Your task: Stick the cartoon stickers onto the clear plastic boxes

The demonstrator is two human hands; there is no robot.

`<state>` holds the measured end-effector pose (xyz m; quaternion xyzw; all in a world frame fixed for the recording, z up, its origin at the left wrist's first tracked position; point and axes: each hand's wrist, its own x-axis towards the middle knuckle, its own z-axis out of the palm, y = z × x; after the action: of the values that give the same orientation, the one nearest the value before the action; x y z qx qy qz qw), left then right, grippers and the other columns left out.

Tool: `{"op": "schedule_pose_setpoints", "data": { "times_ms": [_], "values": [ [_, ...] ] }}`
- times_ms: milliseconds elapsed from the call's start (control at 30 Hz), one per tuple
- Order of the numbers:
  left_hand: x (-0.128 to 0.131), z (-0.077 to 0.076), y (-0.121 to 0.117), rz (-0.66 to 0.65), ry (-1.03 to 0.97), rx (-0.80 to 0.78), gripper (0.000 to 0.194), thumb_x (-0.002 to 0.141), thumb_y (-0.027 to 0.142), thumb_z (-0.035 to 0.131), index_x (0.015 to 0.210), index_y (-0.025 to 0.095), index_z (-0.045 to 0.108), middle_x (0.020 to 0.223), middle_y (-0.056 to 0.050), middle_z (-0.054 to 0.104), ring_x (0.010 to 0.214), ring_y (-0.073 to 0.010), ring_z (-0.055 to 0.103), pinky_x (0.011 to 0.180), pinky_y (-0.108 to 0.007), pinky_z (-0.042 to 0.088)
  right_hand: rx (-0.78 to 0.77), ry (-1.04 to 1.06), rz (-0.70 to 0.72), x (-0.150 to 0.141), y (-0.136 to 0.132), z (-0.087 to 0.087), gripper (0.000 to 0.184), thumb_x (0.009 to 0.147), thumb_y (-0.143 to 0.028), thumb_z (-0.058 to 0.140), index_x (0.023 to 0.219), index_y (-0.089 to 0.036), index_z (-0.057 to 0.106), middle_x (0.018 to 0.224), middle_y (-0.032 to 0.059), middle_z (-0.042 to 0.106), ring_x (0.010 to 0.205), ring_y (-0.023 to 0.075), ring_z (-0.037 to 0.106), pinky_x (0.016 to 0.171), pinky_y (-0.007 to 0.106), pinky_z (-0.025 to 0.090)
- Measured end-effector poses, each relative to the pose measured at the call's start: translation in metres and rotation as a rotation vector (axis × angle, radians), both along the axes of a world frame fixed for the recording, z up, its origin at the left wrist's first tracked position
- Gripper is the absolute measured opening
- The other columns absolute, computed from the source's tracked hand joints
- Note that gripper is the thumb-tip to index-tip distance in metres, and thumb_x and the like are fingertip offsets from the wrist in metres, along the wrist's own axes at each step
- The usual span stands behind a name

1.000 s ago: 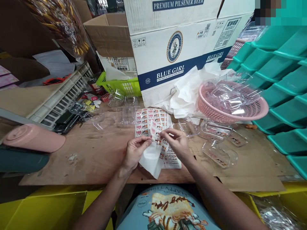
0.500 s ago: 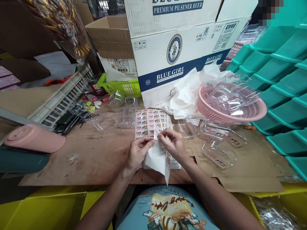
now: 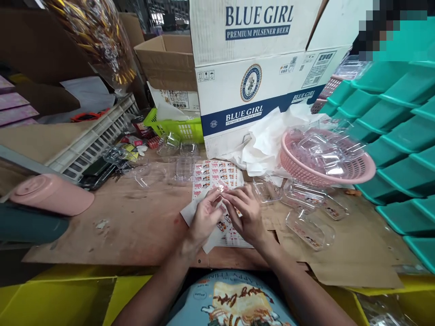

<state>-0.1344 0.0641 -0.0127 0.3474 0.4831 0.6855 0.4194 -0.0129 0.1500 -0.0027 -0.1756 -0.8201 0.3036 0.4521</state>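
Over a sheet of printed stickers [image 3: 217, 172] on the table, my two hands meet with their fingertips close together. My left hand [image 3: 206, 213] is pinched, thumb against fingers. My right hand [image 3: 245, 210] is likewise closed, its fingertips touching or nearly touching the left ones. Whatever is between the fingertips is too small to make out. White backing paper [image 3: 186, 213] sticks out from under my left hand and lies on the lower part of the sheet. Clear plastic containers [image 3: 183, 171] stand left of the sheet, and a clear container with stickers [image 3: 309, 228] lies to the right.
A pink basket [image 3: 306, 167] of clear containers stands at right, beside stacked teal bins [image 3: 397, 136]. Crumpled white paper [image 3: 263, 140] lies before a white beer carton [image 3: 234, 81]. A pink tumbler [image 3: 54, 194] lies at left. A green basket [image 3: 185, 129] is behind.
The white paper that hung between my hands has dropped onto the sticker sheet and spread left under my left hand. My hands have drawn together. The camera view has tipped up slightly.
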Motion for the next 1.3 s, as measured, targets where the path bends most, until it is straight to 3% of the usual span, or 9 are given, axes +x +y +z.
{"op": "schedule_pose_setpoints", "data": {
  "times_ms": [100,233,433,533,733,867,1000,1133,1300],
  "values": [
    [-0.001,0.0,-0.002,0.008,-0.303,0.012,0.046,0.072,0.005,0.065,0.115,0.021,0.07,0.127,-0.008,0.066,0.126,-0.0231,0.055,0.113,-0.039,0.038,-0.371,0.102,-0.032,0.005,-0.002,-0.004,0.025,0.096,-0.027,0.056,0.116,-0.022,0.069,0.11,0.009,0.069,0.102,0.0218,0.062,0.089,0.04,0.049],
    [0.0,-0.001,-0.01,-0.03,-0.114,0.057,0.047,0.075,0.006,0.062,0.119,0.021,0.068,0.131,-0.009,0.064,0.126,-0.0241,0.056,0.112,-0.041,0.039,-0.808,0.121,0.056,0.007,0.006,-0.006,0.021,0.085,-0.039,0.071,0.089,-0.018,0.073,0.084,0.0042,0.067,0.079,0.0174,0.062,0.072,0.031,0.051],
    [-0.079,0.01,-0.034,0.607,1.042,-0.123,0.049,0.089,0.018,0.057,0.138,0.022,0.052,0.143,-0.013,0.049,0.135,-0.025,0.045,0.115,-0.045,0.034,-0.442,0.201,-0.215,0.022,0.017,0.007,0.012,0.086,-0.033,0.071,0.086,-0.021,0.073,0.092,0.0032,0.064,0.089,0.0167,0.06,0.078,0.028,0.047],
    [-0.146,0.014,-0.049,0.663,1.212,-0.351,0.039,0.085,0.018,0.061,0.124,0.016,0.061,0.135,-0.017,0.055,0.137,-0.0322,0.041,0.116,-0.055,0.026,-0.407,0.129,-0.138,0.025,0.012,0.007,0.018,0.091,-0.033,0.065,0.105,-0.024,0.071,0.104,0.0051,0.064,0.099,0.0191,0.061,0.088,0.033,0.048],
    [-0.191,0.005,-0.061,0.542,0.952,-0.383,0.009,0.079,0.021,0.066,0.07,0.019,0.065,0.078,-0.008,0.072,0.092,-0.0279,0.066,0.106,-0.056,0.037,-0.318,-0.041,0.099,0.012,-0.014,0.0,0.056,0.094,-0.028,0.06,0.147,-0.03,0.043,0.108,0.0089,0.064,0.098,0.023,0.063,0.093,0.046,0.05],
    [-0.135,0.014,-0.064,0.449,0.596,-0.249,0.02,0.084,0.035,0.065,0.087,0.015,0.07,0.086,-0.009,0.076,0.084,-0.022,0.071,0.087,-0.039,0.053,-0.326,-0.039,0.136,-0.001,-0.016,0.003,0.082,0.087,-0.033,0.071,0.156,-0.032,0.025,0.129,0.0131,0.059,0.114,0.0268,0.06,0.103,0.052,0.046],
    [-0.062,0.027,-0.057,0.121,-0.226,-0.146,0.022,0.071,0.026,0.082,0.086,0.015,0.07,0.084,-0.006,0.076,0.081,-0.0186,0.072,0.082,-0.031,0.054,-0.347,-0.047,0.37,-0.024,-0.011,0.004,0.122,0.074,-0.04,0.083,0.158,-0.034,-0.005,0.155,0.0167,0.037,0.138,0.03,0.044,0.112,0.054,0.038],
    [-0.037,0.028,-0.046,-0.028,-0.478,-0.12,0.029,0.084,0.038,0.07,0.106,0.019,0.068,0.083,-0.006,0.077,0.083,-0.022,0.074,0.076,-0.034,0.058,-0.441,-0.141,0.461,-0.022,0.0,0.008,0.111,0.08,-0.039,0.077,0.158,-0.034,-0.001,0.139,0.0135,0.054,0.127,0.0262,0.053,0.108,0.05,0.042],
    [-0.035,0.029,-0.038,0.006,-0.388,-0.068,0.029,0.084,0.025,0.071,0.112,0.017,0.069,0.105,-0.01,0.077,0.104,-0.0236,0.071,0.093,-0.038,0.055,-0.576,-0.062,0.393,0.018,-0.004,0.023,0.075,0.089,-0.04,0.068,0.153,-0.031,0.03,0.105,0.006,0.057,0.095,0.0198,0.058,0.09,0.04,0.051]
  ]
}}
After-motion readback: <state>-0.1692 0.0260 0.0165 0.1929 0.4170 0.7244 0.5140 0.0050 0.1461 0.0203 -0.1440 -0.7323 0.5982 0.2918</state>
